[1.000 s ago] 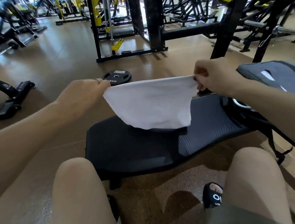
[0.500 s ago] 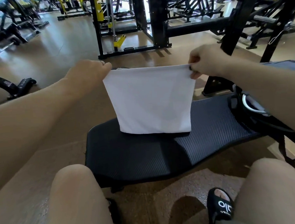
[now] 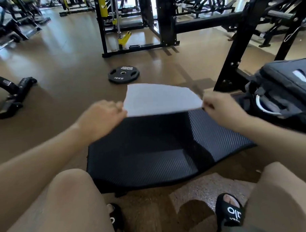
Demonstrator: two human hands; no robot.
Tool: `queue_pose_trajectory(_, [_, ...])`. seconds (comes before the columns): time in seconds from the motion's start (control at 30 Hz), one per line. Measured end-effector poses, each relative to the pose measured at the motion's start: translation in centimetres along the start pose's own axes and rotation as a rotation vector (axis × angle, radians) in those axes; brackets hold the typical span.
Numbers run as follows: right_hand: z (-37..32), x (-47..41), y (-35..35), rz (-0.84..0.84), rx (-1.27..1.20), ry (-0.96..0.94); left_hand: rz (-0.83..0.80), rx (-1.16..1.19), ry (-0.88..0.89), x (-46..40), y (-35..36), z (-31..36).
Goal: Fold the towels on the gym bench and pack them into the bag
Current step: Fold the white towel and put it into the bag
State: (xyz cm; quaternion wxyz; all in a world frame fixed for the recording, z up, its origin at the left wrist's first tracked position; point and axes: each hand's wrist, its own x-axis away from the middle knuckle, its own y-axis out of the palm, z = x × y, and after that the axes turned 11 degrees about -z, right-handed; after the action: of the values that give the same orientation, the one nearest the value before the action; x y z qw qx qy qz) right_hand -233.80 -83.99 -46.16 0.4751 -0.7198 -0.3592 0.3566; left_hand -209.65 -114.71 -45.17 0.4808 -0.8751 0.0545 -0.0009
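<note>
A white towel hangs in the air, spread nearly flat above the far part of the black gym bench. My left hand pinches its near left corner and my right hand pinches its near right corner. The towel's far edge floats up and away from me, blurred by motion. A dark grey bag stands open at the right end of the bench, just beyond my right hand, its lid flipped up.
A black 15 kg weight plate lies on the floor beyond the towel. A black rack upright rises behind the bag. A curved black machine base sits left. My knees and sandalled feet are in the foreground.
The towel hung down vertically from my raised hands; now both hands have dropped lower and toward me, and the towel has swung out flat over the bench.
</note>
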Motion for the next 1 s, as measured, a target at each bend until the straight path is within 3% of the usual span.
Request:
queue_pose_trajectory(0.13, [1.8, 5.8, 6.4, -0.217, 0.159, 0.095, -0.296, 0.093, 0.202, 3.1, 2.5, 8.3])
queue_pose_trajectory(0.23, [2.2, 8.5, 8.6, -0.340, 0.329, 0.002, -0.418, 0.133, 0.289, 4.2, 2.4, 11.5])
queue_pose_trajectory(0.33, [2.4, 9.8, 9.1, -0.362, 0.375, -0.074, -0.449, 0.155, 0.325, 5.1, 2.4, 12.8])
queue_pose_trajectory(0.6, [1.5, 12.0, 8.8, -0.406, 0.350, -0.060, -0.423, 0.263, 0.342, 6.9, 3.0, 13.2])
queue_pose_trajectory(0.77, [-0.3, 10.7, 6.7, -0.567, 0.376, -0.004, -0.454, 0.368, 0.236, 6.2, 2.3, 12.3])
queue_pose_trajectory(0.9, [-3.1, 7.3, 6.5, -0.413, 0.178, -0.004, -0.367, 0.611, -0.076, 2.5, 2.3, 11.3])
queue_pose_trajectory(1.0, [-5.7, 3.2, 8.6, -0.420, 0.097, -0.055, -0.347, 0.567, -0.240, -2.1, 3.6, 11.7])
